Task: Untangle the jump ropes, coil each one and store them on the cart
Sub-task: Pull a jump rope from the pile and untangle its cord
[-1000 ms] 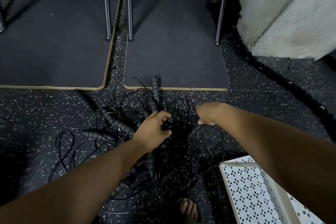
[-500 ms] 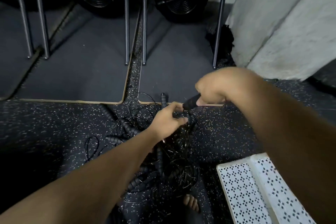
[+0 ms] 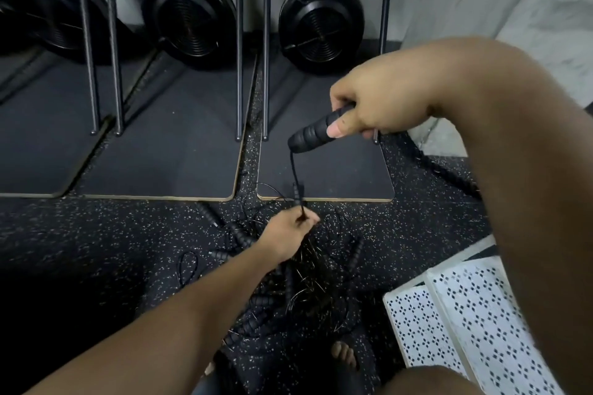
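So the right grip (image 3: pixel 378 99) just hoisted a handle (image 3: pixel 316 133) to 1 o'clock, fist wrapped round it. The left grip (image 3: pixel 285 234) pinches its cord (image 3: pixel 296 183) over the tangle (image 3: pixel 308 272) (still messy). First rope's probably coming free.

Single head-worn wide-angle view. Aimed forward and steeply down along both forearms.

Nearest the lens: right hand (image 3: pixel 378 106), large in upper right, gripping a handle (image 3: pixel 316 135). Lower and farther off: left hand (image 3: pixel 285 234) pinching the cord (image 3: pixel 295 176), just above the jump ropes (image 3: pixel 308 269) tangled on the speckled floor (image 3: pixel 96 234).

Bottom edge takes in bare toes (image 3: pixel 345 354). Lower right corner catches the perforated white cart (image 3: pixel 449 324). Top of frame reaches round black fan housings (image 3: pixel 321 29) against the wall.
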